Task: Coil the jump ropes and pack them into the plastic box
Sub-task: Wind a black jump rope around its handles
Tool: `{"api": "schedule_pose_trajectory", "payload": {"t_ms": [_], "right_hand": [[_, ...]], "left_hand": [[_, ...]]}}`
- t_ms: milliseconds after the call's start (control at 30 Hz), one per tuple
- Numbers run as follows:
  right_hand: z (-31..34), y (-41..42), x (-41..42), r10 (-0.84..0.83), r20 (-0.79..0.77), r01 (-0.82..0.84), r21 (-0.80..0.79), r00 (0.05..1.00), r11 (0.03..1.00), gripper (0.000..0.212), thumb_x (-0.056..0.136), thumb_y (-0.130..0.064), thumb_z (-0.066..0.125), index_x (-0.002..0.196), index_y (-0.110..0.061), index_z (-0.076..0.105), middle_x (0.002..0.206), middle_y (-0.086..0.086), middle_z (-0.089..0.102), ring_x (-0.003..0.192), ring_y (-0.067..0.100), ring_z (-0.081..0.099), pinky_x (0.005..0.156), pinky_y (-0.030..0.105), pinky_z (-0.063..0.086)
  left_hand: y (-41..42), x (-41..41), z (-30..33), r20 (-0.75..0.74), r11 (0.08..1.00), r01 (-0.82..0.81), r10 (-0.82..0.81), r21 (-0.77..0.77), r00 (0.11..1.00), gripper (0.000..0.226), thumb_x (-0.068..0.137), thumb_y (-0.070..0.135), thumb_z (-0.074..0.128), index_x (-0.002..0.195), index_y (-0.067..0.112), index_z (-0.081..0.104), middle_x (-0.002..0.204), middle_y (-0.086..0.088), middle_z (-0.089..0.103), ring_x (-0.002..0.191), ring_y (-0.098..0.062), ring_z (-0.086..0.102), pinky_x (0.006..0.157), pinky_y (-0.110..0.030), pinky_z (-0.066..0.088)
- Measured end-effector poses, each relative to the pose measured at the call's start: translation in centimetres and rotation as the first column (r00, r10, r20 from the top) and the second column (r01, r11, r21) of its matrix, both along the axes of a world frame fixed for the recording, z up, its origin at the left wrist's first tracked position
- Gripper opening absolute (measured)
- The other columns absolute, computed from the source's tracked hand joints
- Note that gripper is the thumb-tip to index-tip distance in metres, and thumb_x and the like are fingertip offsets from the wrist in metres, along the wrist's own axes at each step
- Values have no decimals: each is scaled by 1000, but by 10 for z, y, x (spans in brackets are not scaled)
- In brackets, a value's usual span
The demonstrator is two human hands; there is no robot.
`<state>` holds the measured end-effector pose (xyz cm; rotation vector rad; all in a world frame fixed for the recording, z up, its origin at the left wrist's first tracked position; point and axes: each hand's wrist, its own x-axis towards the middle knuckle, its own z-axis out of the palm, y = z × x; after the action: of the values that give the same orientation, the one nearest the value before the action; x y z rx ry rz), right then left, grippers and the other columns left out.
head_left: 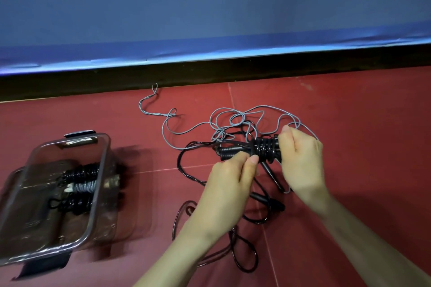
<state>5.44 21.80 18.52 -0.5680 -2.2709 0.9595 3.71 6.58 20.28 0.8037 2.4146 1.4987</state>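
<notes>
A clear plastic box (102, 154) stands at the left on the red floor (349, 112), holding three coiled ropes (80, 187). Near the middle, the left hand (229, 178) pinches the black jump rope (264, 150) wound round its handles. The right hand (302, 158) grips that bundle's right end. A loose grey rope (186, 131) sprawls behind them.

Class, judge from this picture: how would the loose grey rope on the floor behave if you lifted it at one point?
The grey rope would probably droop limply, since it lies in loose wandering loops. It looks thin, so likely light. It crosses the black rope, so it may snag and drag that along.
</notes>
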Motion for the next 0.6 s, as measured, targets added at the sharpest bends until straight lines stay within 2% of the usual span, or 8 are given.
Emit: {"api": "schedule_pose_trajectory", "payload": {"t_ms": [133,233,300,400,500,533,600], "right_hand": [[2,-1,-2,-7,-34,8,27,999,1000,42,92,-24,37,53,-25,20,42,-5,19,50,16,28,56,32,12],[8,-4,-2,47,-68,-37,133,997,990,37,93,-32,33,58,-28,22,43,-9,18,52,20,19,55,34,13],[12,-8,-5,81,-94,-67,140,992,988,36,94,-32,32,59,-27,23,44,-9,19,52,18,20,54,34,14],[12,-12,-9,58,-134,-62,-30,989,998,41,94,-28,37,56,-25,22,46,-7,21,50,13,23,54,36,17],[9,-15,-12,32,-104,-55,-223,994,973,39,91,-30,39,55,-22,26,50,-5,28,53,14,27,52,44,27],[9,-16,-13,26,-95,-55,-317,995,947,37,89,-32,40,55,-22,30,52,-2,28,55,19,27,52,47,27],[10,-18,-15,25,-66,-55,-511,998,858,30,86,-36,42,61,-20,45,57,4,28,57,20,25,50,43,23]], "left_hand": [[2,1,-4,-47,1000,12,-10,24,999,36,101,32,43,74,9,51,55,-7,44,61,-30,39,61,-46,37],[-5,2,-5,-65,996,22,-17,81,998,35,99,35,43,72,13,45,59,-8,42,58,-25,36,57,-36,34],[-9,2,-3,-30,992,14,-10,128,999,35,97,35,44,74,10,49,59,-5,40,58,-22,34,55,-31,31],[-14,0,-2,20,985,-15,12,171,1000,31,95,37,45,74,18,55,53,10,38,53,-8,31,53,-22,27],[-10,1,-4,41,985,-92,86,149,995,30,94,44,42,76,26,58,48,11,40,50,-11,31,52,-28,27],[-7,2,-7,67,984,-113,105,138,992,34,93,47,40,75,26,59,47,10,39,49,-11,31,51,-29,27],[-4,2,-14,154,983,-121,99,139,983,46,92,51,38,67,18,59,47,8,35,48,-11,30,51,-28,26]]}}
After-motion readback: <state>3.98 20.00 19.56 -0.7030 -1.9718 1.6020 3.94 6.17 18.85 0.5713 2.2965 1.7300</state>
